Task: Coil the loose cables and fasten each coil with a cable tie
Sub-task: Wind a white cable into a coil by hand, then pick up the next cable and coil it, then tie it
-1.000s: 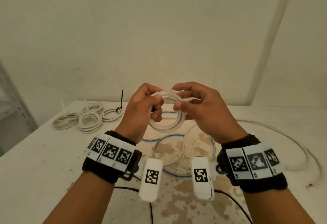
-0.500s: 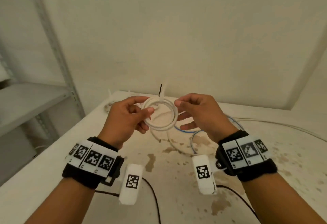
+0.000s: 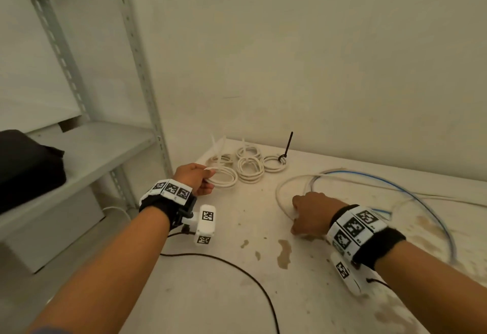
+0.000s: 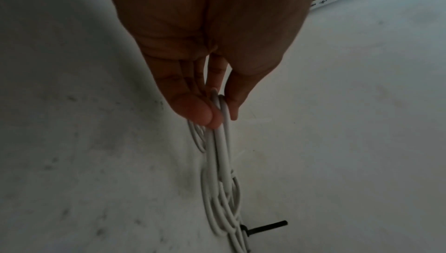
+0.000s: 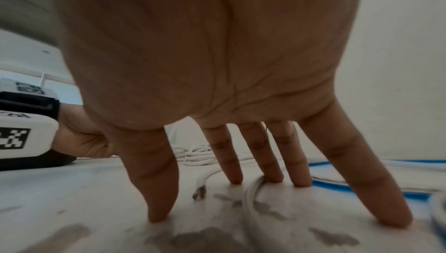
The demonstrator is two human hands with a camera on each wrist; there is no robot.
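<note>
My left hand [image 3: 208, 175] pinches a tied white cable coil [image 3: 224, 178] low over the table's back left. In the left wrist view the thumb and fingertips [image 4: 205, 114] clamp the coil's strands [image 4: 220, 157]. Beside it lie three more white coils [image 3: 250, 169], one fastened with a black cable tie [image 3: 288, 143]. My right hand [image 3: 297, 217] rests spread on the table, with straight fingertips [image 5: 275, 177] touching a loose white cable [image 5: 251, 192]. A loose blue cable [image 3: 421, 199] loops to its right.
A grey metal shelf rack [image 3: 142, 70] stands left of the stained white table [image 3: 237, 267], with a black case [image 3: 26, 165] on one shelf. A thin black wire [image 3: 237, 270] runs from my left wrist across the table's front. The wall is close behind.
Both hands held the coil up in the air. My right hand has let go and dropped onto the loose cable, while my left hand has carried the coil to the group at back left.
</note>
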